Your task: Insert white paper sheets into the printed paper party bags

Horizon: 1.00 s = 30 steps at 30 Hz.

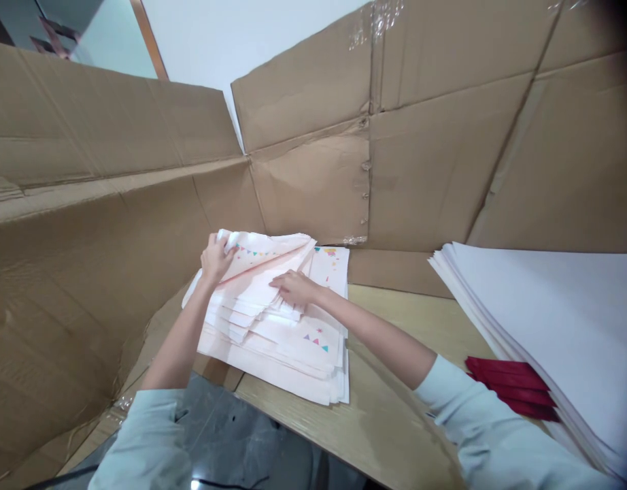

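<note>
A stack of pale pink paper sheets (287, 354) printed with small coloured triangles lies on the wooden table (395, 408) in the middle of the view. My left hand (216, 258) pinches the far left corner of the top sheet (265, 255) and lifts it, so the sheet curls up. My right hand (293, 287) lies on the stack just under that raised sheet, fingers pressed down among the sheet edges.
Tall brown cardboard walls (420, 156) stand around the table on the left, back and right. A thick pile of large white sheets (548, 327) lies at the right, over some dark red folded pieces (512, 393). The table's near edge drops to a grey floor (232, 435).
</note>
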Available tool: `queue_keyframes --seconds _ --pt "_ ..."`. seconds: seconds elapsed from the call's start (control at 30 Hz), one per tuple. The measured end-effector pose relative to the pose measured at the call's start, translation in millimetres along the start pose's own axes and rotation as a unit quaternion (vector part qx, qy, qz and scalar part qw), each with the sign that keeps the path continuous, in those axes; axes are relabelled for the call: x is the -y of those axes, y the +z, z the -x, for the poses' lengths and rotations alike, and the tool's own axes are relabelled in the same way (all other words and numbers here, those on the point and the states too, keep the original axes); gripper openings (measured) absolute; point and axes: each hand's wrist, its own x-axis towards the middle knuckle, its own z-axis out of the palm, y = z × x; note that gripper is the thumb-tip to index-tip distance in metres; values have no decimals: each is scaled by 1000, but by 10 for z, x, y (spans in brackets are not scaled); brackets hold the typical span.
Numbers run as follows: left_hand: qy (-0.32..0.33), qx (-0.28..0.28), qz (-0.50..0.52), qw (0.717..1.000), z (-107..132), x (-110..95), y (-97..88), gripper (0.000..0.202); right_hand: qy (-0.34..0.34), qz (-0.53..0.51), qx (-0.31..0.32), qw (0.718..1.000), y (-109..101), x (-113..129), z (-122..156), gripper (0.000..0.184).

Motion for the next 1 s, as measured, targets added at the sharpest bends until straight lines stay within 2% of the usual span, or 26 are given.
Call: queue_keyframes --seconds 0.1,0.2,0.37,0.57,0.73,0.8,0.93,1.0 --pt "0 -1 6 1000 -122 64 -45 31 -61 61 -10 996 -5 20 24 32" --pt "31 16 28 999 -117 118 -30 30 -87 100 -6 991 -63 39 -4 26" --pt "112 50 76 990 -24 184 50 30 -45 52 31 997 -268 62 -180 17" --pt "147 100 128 976 -25 232 91 36 -9 17 114 993 -488 -52 -494 13" --pt "174 133 137 966 -19 224 84 35 29 -8 176 984 -516 -106 -574 13" --pt "170 142 137 965 -12 223 66 35 19 6 148 989 -486 -110 -578 12" --pt "171 178 151 957 37 222 -23 35 20 55 -8 998 -387 -120 -620 19" --pt "159 191 157 956 102 201 -66 41 40 68 -51 996 -334 -122 -659 21"
